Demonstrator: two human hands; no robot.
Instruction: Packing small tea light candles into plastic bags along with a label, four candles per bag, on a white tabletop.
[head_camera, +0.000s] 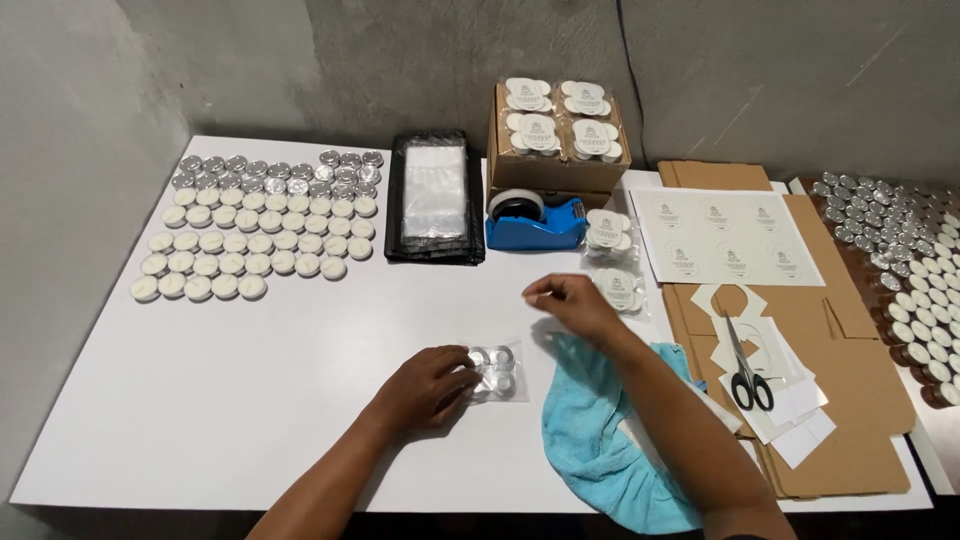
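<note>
Resting on the white table (250, 380), a small clear plastic bag of white tealight candles in silver cups (497, 372) lies flat just in front of the person, its open end seemingly toward the right, though the glare makes that hard to confirm. Its long axis appears to run roughly left to right across the table.

The left hand (428, 388) is curled, its fingertips pressing the bag's left edge to pin it down. The right hand (572, 303) hovers above and to the right, fingers pinched together; I cannot tell whether they grip a bit of tape, a sticker or nothing.

To do this well, I would judge, the pinning hand should hold the candles snug so they don't slide while the mouth of the bag is handled.

A crumpled light blue cloth (600, 440) lies just right of the bag under the right forearm. Beyond it sit a blue tape dispenser (535, 220), a stack of clear bags on black sheets (434, 195) and a brown cardboard box topped with labelled packs (556, 140). Rows of loose tealights (260, 225) fill the far left; black-handled scissors (745, 370) rest on cut paper at right.
</note>
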